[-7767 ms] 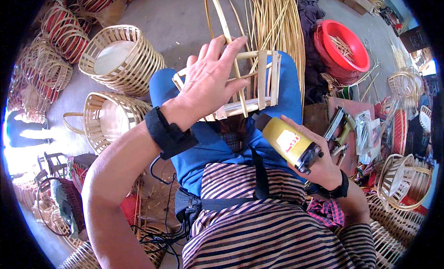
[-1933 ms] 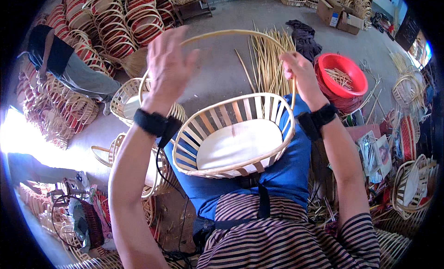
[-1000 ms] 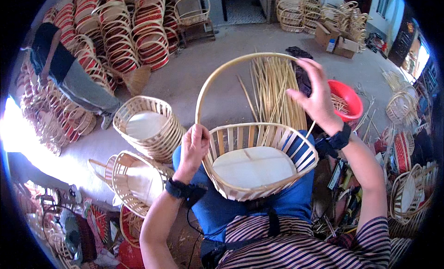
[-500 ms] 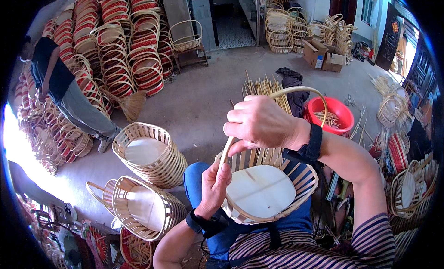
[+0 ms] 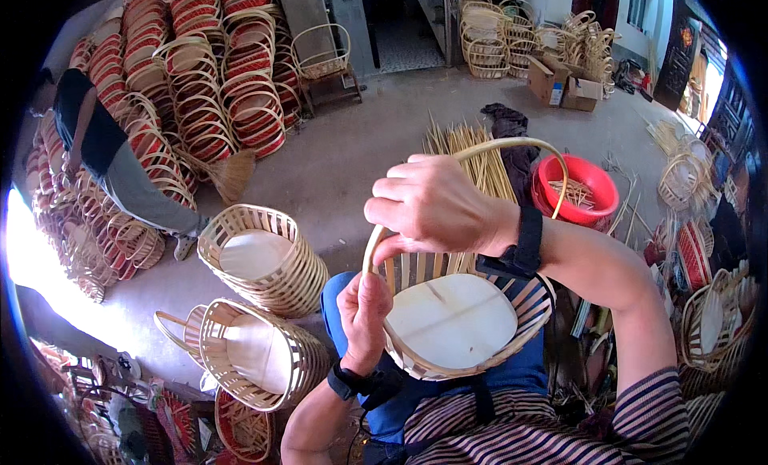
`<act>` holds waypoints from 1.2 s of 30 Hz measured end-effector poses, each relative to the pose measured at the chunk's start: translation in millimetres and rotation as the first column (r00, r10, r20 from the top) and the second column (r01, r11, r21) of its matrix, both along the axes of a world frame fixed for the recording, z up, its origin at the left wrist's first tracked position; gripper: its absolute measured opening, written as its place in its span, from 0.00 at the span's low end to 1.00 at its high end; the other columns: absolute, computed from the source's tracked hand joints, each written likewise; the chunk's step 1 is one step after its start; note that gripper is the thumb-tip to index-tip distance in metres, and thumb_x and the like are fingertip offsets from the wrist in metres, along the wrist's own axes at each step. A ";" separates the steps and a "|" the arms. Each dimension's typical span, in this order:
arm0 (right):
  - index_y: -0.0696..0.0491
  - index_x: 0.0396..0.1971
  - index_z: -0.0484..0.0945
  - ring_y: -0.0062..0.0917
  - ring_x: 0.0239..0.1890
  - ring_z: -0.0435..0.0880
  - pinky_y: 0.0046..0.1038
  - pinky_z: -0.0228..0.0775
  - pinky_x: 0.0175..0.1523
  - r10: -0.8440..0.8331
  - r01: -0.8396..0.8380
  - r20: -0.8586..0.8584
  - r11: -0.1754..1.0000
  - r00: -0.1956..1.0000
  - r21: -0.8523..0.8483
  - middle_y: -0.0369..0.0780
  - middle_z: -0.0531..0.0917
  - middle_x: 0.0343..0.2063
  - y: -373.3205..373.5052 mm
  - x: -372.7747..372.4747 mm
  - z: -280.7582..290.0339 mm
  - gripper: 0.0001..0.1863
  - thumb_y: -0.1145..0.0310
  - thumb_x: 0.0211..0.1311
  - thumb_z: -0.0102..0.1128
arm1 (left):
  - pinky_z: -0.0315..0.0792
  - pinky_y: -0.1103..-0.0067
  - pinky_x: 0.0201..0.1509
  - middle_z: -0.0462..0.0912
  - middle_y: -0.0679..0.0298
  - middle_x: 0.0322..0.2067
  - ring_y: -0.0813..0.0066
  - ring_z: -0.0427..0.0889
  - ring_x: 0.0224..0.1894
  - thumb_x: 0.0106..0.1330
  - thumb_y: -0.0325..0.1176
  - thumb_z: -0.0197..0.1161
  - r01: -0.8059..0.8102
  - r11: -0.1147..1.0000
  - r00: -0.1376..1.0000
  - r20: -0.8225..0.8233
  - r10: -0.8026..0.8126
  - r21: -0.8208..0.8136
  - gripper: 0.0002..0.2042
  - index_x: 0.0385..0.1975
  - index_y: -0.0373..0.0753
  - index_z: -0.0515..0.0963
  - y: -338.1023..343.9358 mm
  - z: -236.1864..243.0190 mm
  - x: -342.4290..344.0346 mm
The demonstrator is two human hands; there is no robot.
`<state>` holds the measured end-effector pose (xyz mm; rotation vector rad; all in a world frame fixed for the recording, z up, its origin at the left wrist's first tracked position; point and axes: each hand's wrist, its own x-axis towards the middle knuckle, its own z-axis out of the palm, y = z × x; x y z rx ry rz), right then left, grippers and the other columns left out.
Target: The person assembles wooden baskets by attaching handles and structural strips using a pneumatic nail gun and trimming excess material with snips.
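Note:
On my lap rests an oval basket (image 5: 452,321) of pale slats with a smooth flat base. A bent strip handle (image 5: 504,143) arches over it, its far part curving down on the right. My right hand (image 5: 436,205) is closed round the handle on its left stretch, fingers wrapped over the top. Just below, my left hand (image 5: 364,317) grips the lower left end of the strip, thumb pressed along it at the basket's rim. That end of the strip is hidden by my left fingers, so I cannot tell whether it sits in the slats.
Stacked handleless baskets (image 5: 260,257) stand to my left, with another stack (image 5: 264,357) nearer. Ahead lie thin sticks (image 5: 472,157) and a red basin (image 5: 582,185) of offcuts. Red-banded baskets (image 5: 192,81) fill the back left, where a person (image 5: 112,145) stands bent near a broom (image 5: 228,175).
Both hands have shifted a little to the left, pulling the handle's left side outward with them. The basket stays on my lap. My view has tilted slightly.

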<state>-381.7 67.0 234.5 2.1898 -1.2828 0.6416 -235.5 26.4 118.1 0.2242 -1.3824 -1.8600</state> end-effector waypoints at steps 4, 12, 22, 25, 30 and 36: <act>0.51 0.13 0.65 0.25 0.18 0.69 0.25 0.59 0.23 -0.009 0.009 0.043 1.000 0.999 -0.005 0.34 0.67 0.13 -5.3 4.6 0.4 0.19 0.52 0.29 0.59 | 0.45 0.88 0.14 0.57 0.73 0.10 0.89 0.51 0.12 0.61 0.42 0.43 -0.073 0.997 0.997 -0.030 0.073 0.002 0.17 0.13 0.39 0.60 0.6 3.9 -1.0; 0.53 0.15 0.70 0.28 0.21 0.74 0.27 0.63 0.27 -0.046 0.043 0.073 0.998 0.996 0.040 0.36 0.73 0.14 -11.9 5.4 -5.5 0.16 0.59 0.28 0.63 | 0.44 0.89 0.13 0.57 0.73 0.09 0.89 0.52 0.11 0.60 0.43 0.45 -0.069 0.996 0.996 -0.044 0.072 0.064 0.18 0.11 0.40 0.59 -10.1 -2.5 -3.6; 0.53 0.35 0.68 0.26 0.37 0.67 0.29 0.53 0.46 -0.325 0.350 0.143 0.909 0.935 -0.225 0.36 0.71 0.31 -10.7 -29.9 -28.1 0.25 0.58 0.35 0.62 | 0.43 0.88 0.11 0.55 0.74 0.08 0.89 0.51 0.10 0.60 0.40 0.46 -0.119 0.992 0.992 0.024 0.120 -0.043 0.18 0.10 0.43 0.56 -43.4 -42.3 0.6; 0.55 0.35 0.68 0.27 0.38 0.67 0.28 0.52 0.46 -0.471 0.488 0.163 0.868 0.867 -0.092 0.38 0.71 0.31 3.6 -54.0 -30.6 0.24 0.55 0.39 0.59 | 0.49 0.89 0.14 0.60 0.72 0.10 0.88 0.55 0.13 0.60 0.39 0.46 -0.101 0.995 0.995 0.018 0.101 0.000 0.15 0.13 0.41 0.60 -49.8 -44.1 12.3; 0.53 0.29 0.71 0.26 0.30 0.70 0.28 0.57 0.39 -0.402 0.429 0.237 0.900 0.885 -0.078 0.38 0.73 0.23 -1.7 -54.9 -42.1 0.20 0.52 0.43 0.55 | 0.57 0.89 0.20 0.64 0.70 0.14 0.87 0.61 0.17 0.58 0.32 0.46 -0.235 0.909 0.911 0.248 0.329 -0.343 0.08 0.22 0.35 0.66 -62.7 6.0 8.5; 0.53 0.25 0.72 0.25 0.28 0.71 0.26 0.58 0.37 -0.329 0.354 0.179 0.925 0.927 -0.139 0.37 0.73 0.22 -22.4 -33.5 -36.8 0.18 0.52 0.41 0.56 | 0.53 0.91 0.19 0.63 0.74 0.14 0.89 0.58 0.17 0.57 0.36 0.51 -0.065 0.746 0.871 0.328 0.366 -0.662 0.10 0.25 0.35 0.70 -99.8 51.0 -2.5</act>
